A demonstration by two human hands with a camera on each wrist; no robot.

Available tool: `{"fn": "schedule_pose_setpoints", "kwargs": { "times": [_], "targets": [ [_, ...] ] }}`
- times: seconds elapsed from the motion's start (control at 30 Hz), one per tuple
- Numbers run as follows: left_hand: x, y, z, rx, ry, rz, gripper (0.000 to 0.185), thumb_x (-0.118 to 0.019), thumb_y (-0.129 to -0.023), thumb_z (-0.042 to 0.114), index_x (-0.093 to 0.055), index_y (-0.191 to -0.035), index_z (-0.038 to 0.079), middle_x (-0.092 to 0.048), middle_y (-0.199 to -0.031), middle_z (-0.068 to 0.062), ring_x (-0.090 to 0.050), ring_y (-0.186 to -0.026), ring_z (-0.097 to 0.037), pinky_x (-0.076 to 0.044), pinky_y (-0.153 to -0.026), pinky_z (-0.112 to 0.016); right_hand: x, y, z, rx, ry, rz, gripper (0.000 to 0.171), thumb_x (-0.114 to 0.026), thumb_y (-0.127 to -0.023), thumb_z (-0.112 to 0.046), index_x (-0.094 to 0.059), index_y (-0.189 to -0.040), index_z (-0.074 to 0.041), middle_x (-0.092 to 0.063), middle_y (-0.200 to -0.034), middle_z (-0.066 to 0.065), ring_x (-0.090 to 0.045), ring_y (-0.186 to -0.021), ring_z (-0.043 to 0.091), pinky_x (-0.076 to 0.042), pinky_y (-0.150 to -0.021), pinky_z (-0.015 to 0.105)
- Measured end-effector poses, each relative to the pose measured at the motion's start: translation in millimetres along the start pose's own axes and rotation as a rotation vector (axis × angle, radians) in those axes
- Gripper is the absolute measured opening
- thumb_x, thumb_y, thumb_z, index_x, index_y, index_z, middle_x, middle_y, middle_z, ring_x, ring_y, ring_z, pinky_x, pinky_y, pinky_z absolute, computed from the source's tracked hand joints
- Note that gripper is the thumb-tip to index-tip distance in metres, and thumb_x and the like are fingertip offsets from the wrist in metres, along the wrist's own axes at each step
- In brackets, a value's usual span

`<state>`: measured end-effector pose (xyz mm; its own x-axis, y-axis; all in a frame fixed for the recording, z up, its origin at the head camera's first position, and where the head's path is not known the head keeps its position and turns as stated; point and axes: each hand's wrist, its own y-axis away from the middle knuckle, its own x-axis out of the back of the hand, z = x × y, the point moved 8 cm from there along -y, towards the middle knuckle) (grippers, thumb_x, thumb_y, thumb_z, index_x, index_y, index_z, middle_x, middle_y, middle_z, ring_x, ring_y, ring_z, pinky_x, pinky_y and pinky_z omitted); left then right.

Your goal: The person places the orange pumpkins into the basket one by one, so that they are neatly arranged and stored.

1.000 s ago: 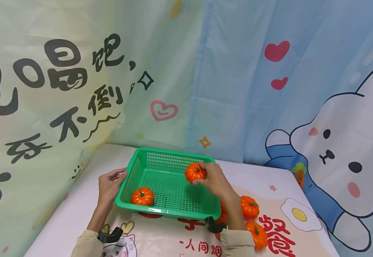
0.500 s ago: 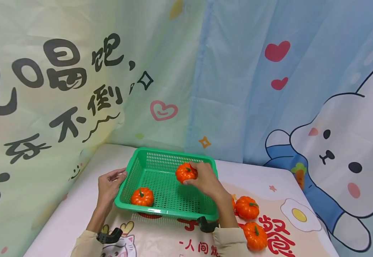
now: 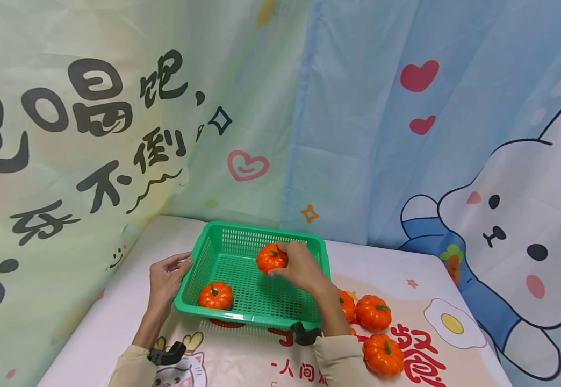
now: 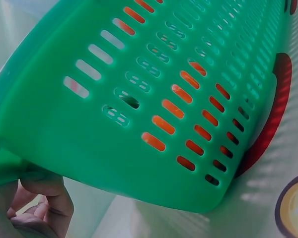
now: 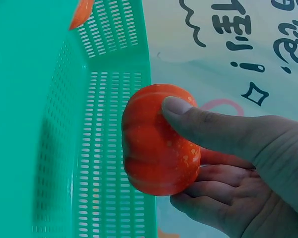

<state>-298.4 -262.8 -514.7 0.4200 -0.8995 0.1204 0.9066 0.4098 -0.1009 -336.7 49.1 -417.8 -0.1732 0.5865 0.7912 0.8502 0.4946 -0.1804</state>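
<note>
A person's right hand (image 3: 302, 266) pinches a small orange plastic pumpkin w/ a green stem (image 3: 271, 258) between thumb and curled fingers, holding it above the floor of a green perforated plastic basket (image 3: 242, 317), toward the far right part of the basket. In the right wrist view the thumb (image 5: 208, 126) presses on the pumpkin's (image 5: 159, 146) top side and the other fingers wrap underneath, w/ the basket's slotted wall (image 5: 109, 148) just behind. The left hand (image 3: 165, 278) grips the basket's left rim, fingers curled round the edge; the left wrist view shows the basket wall (image 4: 114, 109) from outside, close up, w/ curled fingers (image 4: 47, 208) below its corner. A second orange pumpkin (image 3: 215, 295) sits inside the basket at the near left corner, well apart from the held one. The basket rests on a white counter (image 3: 116, 306) covered w/ a printed cloth showing red characters and a fried-egg drawing (image 3: 452, 323). Three more orange pumpkins lie on the counter to the right of the basket: one just beside its right wall (image 3: 346, 305), one next to that (image 3: 373, 312), one nearer the person (image 3: 383, 355). Behind hangs a pastel curtain w/ black characters, hearts and a cartoon white rabbit (image 3: 517, 242). Both sleeves are beige; a black strap sits on each wrist.
</note>
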Motion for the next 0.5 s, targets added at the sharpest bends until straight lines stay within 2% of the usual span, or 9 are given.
{"fn": "schedule_pose_setpoints", "kwargs": {
  "times": [0.33,0.5],
  "targets": [
    [-0.5,-0.3,-0.9,0.006,0.015,-0.005,0.03,-0.074,-0.105,0.016,-0.078,-0.128,-0.003,-0.078,-0.089,0.004,-0.068,-0.073,-0.001,-0.059,-0.064,-0.018,-7.0,-9.1,-9.6,0.013,-0.011,-0.035,0.039,-0.091,-0.09,-0.012,-0.075,-0.124,-0.002,-0.076,-0.104,0.006,-0.062,-0.087,0.017,-0.055,-0.077,0.033],
    [-0.4,0.3,0.0,0.001,0.001,-0.003,0.03,-0.074,-0.105,0.017,-0.078,-0.128,-0.003,-0.08,-0.091,-0.002,-0.068,-0.071,-0.002,-0.058,-0.063,-0.019,-11.4,-11.6,-12.5,0.021,-0.023,-0.05,0.039,-0.091,-0.09,-0.012,-0.076,-0.125,-0.003,-0.075,-0.105,0.006,-0.062,-0.089,0.018,-0.055,-0.079,0.034]
  ]
}}
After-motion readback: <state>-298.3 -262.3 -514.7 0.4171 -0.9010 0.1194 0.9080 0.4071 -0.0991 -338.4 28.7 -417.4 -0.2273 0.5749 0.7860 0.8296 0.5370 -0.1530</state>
